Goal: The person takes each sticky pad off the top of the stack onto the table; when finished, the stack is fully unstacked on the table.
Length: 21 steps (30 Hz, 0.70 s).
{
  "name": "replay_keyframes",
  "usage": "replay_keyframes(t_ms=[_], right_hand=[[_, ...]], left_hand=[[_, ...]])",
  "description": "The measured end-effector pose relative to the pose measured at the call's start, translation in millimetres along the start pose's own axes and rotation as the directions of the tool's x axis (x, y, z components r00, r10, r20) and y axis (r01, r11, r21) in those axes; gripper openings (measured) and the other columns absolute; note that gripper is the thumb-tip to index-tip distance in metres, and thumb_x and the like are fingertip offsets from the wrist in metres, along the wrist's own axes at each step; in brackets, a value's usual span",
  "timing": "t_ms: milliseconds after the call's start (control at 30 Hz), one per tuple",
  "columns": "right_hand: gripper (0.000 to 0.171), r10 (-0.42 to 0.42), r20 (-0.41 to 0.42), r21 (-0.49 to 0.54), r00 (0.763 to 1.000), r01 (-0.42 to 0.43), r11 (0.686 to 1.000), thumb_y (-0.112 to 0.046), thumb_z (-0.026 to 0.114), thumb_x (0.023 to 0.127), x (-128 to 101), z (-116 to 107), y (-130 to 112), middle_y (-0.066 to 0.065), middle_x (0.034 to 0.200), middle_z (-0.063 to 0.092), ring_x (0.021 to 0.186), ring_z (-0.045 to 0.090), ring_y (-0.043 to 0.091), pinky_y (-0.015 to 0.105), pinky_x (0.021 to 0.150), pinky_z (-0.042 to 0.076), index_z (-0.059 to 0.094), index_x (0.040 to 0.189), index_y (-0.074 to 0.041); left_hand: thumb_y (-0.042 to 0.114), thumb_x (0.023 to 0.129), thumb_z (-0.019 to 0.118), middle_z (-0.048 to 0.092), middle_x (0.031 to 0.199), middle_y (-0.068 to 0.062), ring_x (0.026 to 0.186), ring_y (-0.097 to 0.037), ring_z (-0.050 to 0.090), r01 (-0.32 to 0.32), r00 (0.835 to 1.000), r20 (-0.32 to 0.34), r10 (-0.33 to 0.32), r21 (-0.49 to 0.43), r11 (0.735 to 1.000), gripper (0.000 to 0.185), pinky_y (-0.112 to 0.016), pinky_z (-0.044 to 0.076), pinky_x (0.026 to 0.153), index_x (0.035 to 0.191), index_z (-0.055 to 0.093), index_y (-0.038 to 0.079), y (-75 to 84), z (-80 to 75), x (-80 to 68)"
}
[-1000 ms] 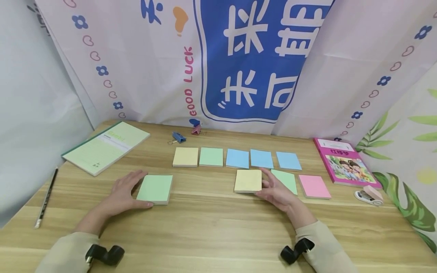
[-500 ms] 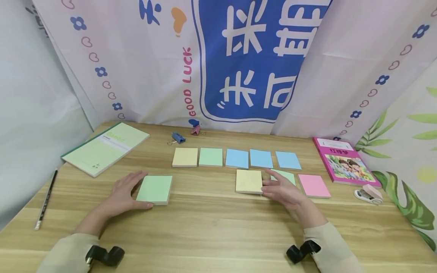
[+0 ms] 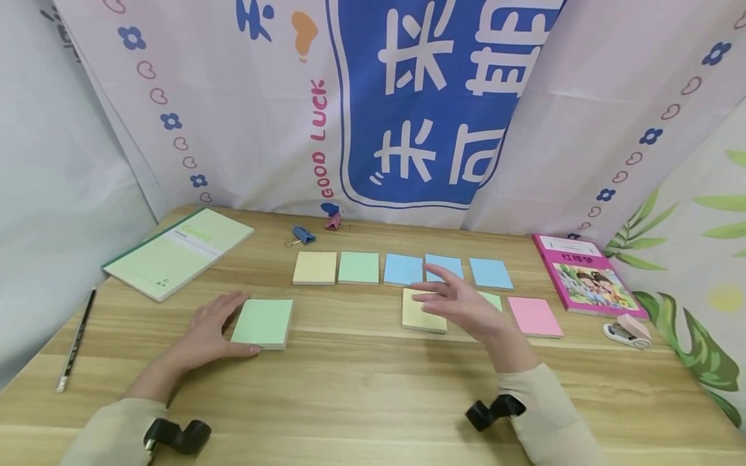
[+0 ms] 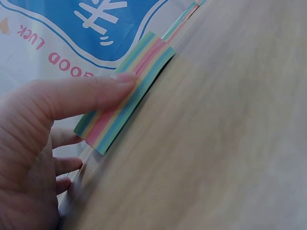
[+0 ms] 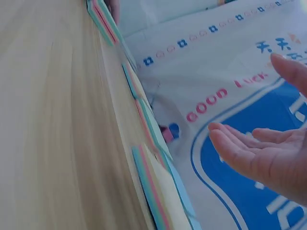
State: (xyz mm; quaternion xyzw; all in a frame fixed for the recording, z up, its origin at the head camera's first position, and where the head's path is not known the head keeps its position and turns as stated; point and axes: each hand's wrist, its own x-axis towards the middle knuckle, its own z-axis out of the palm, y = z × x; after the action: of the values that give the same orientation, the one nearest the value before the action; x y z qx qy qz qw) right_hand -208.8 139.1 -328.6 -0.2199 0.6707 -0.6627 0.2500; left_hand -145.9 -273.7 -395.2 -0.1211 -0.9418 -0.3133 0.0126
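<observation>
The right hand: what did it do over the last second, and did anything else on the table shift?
The right hand lifted off the table beside the yellow pad and moved up and left; it now hovers open above that pad, holding nothing. The pad itself stayed put. The left hand still rests against the green pad, and the row of pads behind is unchanged.

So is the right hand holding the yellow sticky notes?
No, the right hand hovers open above the yellow sticky notes, fingers spread and holding nothing.
</observation>
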Motion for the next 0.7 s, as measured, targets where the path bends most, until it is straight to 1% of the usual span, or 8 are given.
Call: replay_keyframes(t_ms=[100,200,300,400,467,567,700], right_hand=[[0.068,-0.017,0.061,0.042,0.998,0.014,0.999,-0.001,0.054,0.083,19.9,19.5,3.1,0.023,0.131,0.03,0.116,0.033,0.038,0.038,0.092,0.034,0.015,0.138,-0.013],[0.07,-0.017,0.119,0.071,0.993,0.009,0.997,-0.001,0.055,0.081,39.7,41.6,7.6,0.02,0.131,0.032,0.116,0.033,0.038,0.037,0.092,0.033,0.016,0.138,-0.014],[0.073,-0.012,0.17,0.068,0.985,0.0,0.998,-0.002,0.058,0.079,57.9,65.1,14.2,0.02,0.13,0.033,0.115,0.035,0.038,0.036,0.09,0.035,0.016,0.138,-0.014],[0.077,0.011,0.199,0.051,0.98,-0.021,0.998,-0.003,0.061,0.076,72.1,88.1,21.5,0.021,0.13,0.032,0.113,0.037,0.037,0.035,0.087,0.038,0.017,0.138,-0.017],[0.079,0.042,0.194,0.022,0.98,-0.047,0.999,-0.005,0.063,0.075,79.8,101.9,25.9,0.019,0.13,0.033,0.111,0.04,0.033,0.033,0.085,0.04,0.018,0.137,-0.021],[0.082,0.085,0.172,-0.036,0.981,-0.08,0.996,-0.008,0.067,0.074,90.6,118.8,32.6,0.016,0.129,0.035,0.107,0.045,0.027,0.03,0.083,0.041,0.018,0.138,-0.023],[0.085,0.105,0.127,-0.109,0.986,-0.091,0.99,-0.008,0.069,0.072,102.3,134.6,41.3,0.017,0.127,0.036,0.1,0.049,0.022,0.028,0.076,0.044,0.017,0.138,-0.018]], left_hand=[[0.042,0.06,0.074,0.021,0.131,-0.029,0.118,-0.047,0.012,-0.004,1.0,0.001,0.004,0.001,1.0,0.096,-0.06,0.002,0.091,0.132,0.026,-0.001,0.7,-0.3,0.1],[0.042,0.06,0.074,0.022,0.131,-0.029,0.118,-0.047,0.013,-0.004,1.0,0.002,0.004,0.007,1.0,0.096,-0.06,0.002,0.091,0.132,0.026,-0.001,1.1,-0.6,0.4],[0.042,0.06,0.074,0.022,0.131,-0.029,0.118,-0.047,0.013,-0.007,1.0,-0.001,0.007,0.008,1.0,0.096,-0.061,0.003,0.09,0.132,0.026,-0.002,0.5,-0.3,0.2],[0.042,0.06,0.074,0.023,0.13,-0.028,0.118,-0.046,0.014,-0.011,1.0,-0.009,0.011,0.013,1.0,0.096,-0.061,0.003,0.09,0.131,0.028,-0.002,-0.3,-0.4,0.2],[0.043,0.06,0.074,0.023,0.131,-0.028,0.118,-0.046,0.014,-0.014,1.0,-0.011,0.014,0.017,1.0,0.095,-0.06,0.004,0.091,0.131,0.028,-0.002,-0.6,-0.5,0.4],[0.043,0.06,0.074,0.023,0.131,-0.028,0.119,-0.046,0.013,-0.012,1.0,-0.013,0.012,0.022,1.0,0.095,-0.061,0.003,0.091,0.131,0.028,-0.002,-0.7,-0.8,0.4],[0.043,0.06,0.074,0.023,0.131,-0.029,0.119,-0.047,0.013,-0.009,1.0,-0.009,0.01,0.024,1.0,0.095,-0.061,0.002,0.09,0.131,0.028,-0.001,-0.6,-0.5,0.4]])
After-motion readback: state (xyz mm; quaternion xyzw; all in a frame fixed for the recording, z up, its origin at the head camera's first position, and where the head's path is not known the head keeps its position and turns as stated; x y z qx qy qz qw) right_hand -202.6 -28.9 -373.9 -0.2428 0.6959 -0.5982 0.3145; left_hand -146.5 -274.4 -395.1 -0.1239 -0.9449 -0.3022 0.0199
